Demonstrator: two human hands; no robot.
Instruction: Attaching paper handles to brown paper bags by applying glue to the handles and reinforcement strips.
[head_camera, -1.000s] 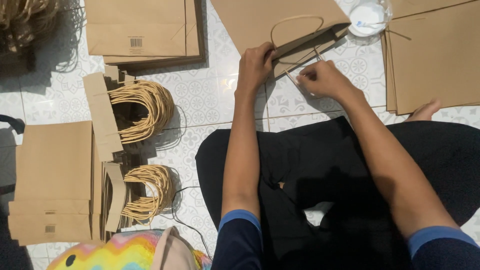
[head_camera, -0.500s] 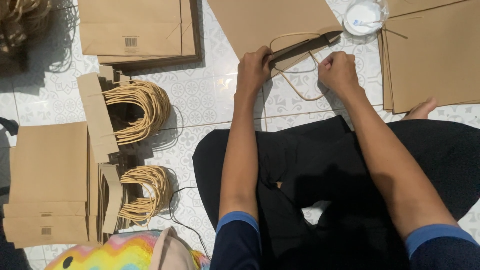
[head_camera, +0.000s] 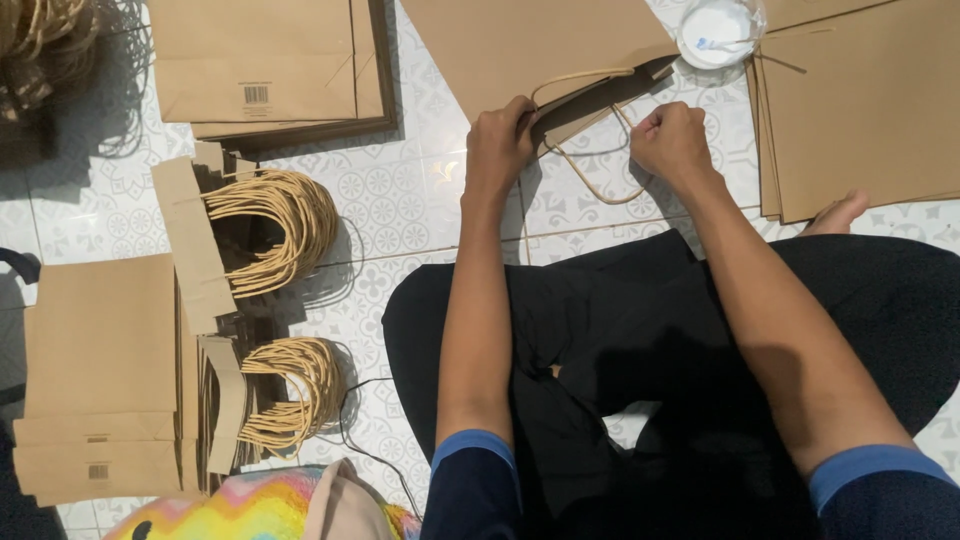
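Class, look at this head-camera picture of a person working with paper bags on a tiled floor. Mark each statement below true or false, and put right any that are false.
1. The left hand grips the open edge of the brown paper bag. True.
2. The right hand lies flat and open on the floor. False: it is closed in a fist at the bag's twisted paper handle.
3. The white bowl sits beside the person's left knee. False: it stands at the top of the picture, between the bag and the stack of flat brown sheets.
4. Two bundles of handles on card strips lie on the floor to the person's left. True.
5. The floor is bare wood. False: it is patterned white tiles.
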